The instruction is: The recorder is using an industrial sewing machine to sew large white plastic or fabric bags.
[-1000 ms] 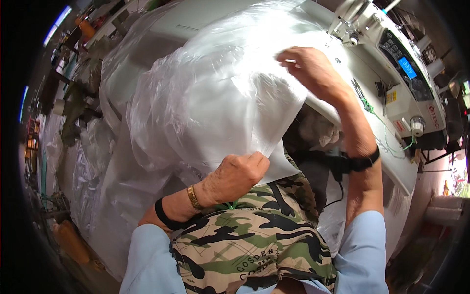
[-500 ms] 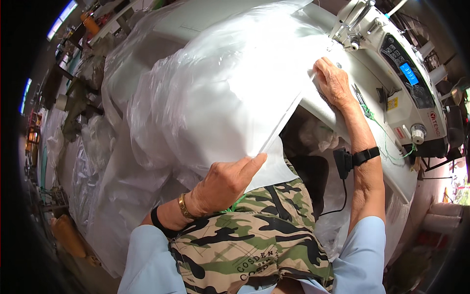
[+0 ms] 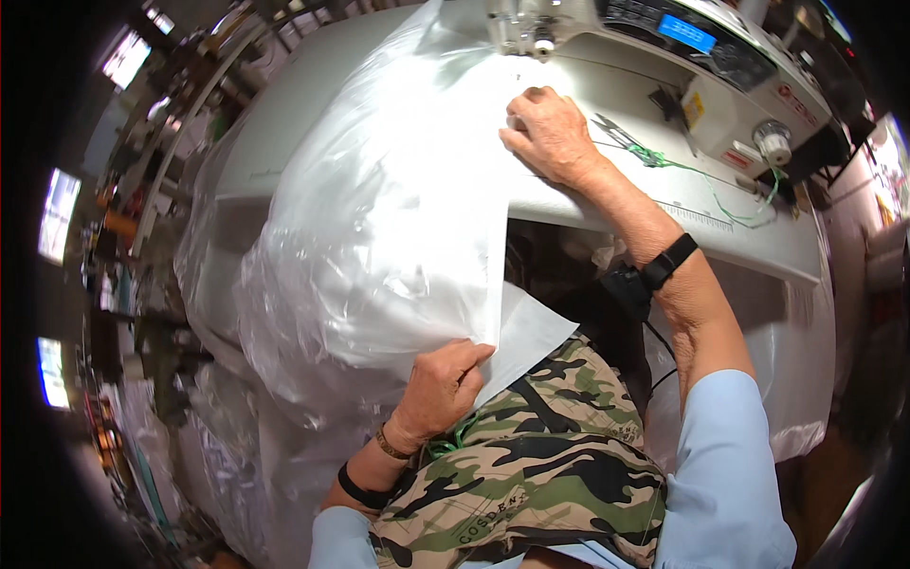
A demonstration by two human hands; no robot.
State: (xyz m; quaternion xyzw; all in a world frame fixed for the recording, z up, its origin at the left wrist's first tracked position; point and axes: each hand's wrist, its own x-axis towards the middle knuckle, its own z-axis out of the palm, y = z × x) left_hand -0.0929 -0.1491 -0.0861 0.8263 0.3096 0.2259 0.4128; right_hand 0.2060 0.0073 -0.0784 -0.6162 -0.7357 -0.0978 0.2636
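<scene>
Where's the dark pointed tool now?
Head view, upper right of centre: the dark pointed tool lies on the white table, between the right hand and green thread.

One left hand (image 3: 441, 391) and one right hand (image 3: 552, 135) make two, with two black bands (image 3: 669, 261), one bracelet (image 3: 390, 444) and two light-blue sleeves (image 3: 725, 455). One sewing machine (image 3: 716, 71) carries one lit display (image 3: 687, 33) and one large knob (image 3: 773, 142). There are two bunches of green thread (image 3: 649, 156), one camouflage apron (image 3: 540, 474) and one spread of white sheeting (image 3: 379, 247) (its layers defy counting).
</scene>
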